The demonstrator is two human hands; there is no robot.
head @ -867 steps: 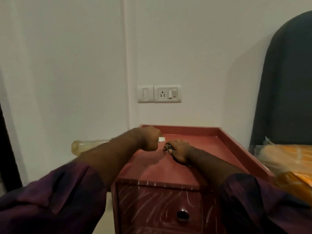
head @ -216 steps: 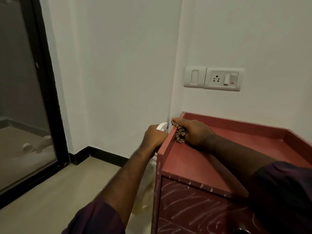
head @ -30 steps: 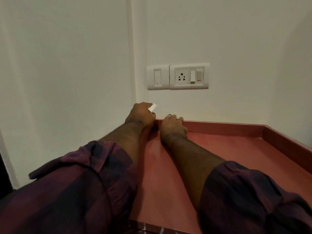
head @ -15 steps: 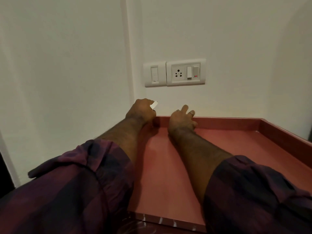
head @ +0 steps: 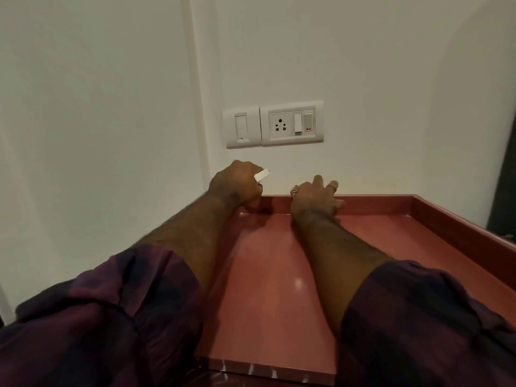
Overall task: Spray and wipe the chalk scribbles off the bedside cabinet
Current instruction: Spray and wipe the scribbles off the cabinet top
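The red bedside cabinet (head: 279,289) fills the lower middle, with a raised rim along its back and right side. White chalk strokes (head: 275,373) show on its front edge at the bottom. My left hand (head: 236,185) grips the spray bottle at the back left corner; only the white nozzle (head: 262,175) sticks out, and the bottle body is hidden. My right hand (head: 314,198) lies over the back rim with fingers spread, pressing a patterned cloth (head: 294,190) of which only a small bit peeks out.
A white switch and socket plate (head: 275,124) sits on the wall just above my hands. The wall corner runs down behind the cabinet's back left corner. A dark headboard edge (head: 505,177) shows at the far right.
My right hand has slid to the right along the back rim and its fingers have spread out. My left hand with the spray bottle stays at the back left corner.
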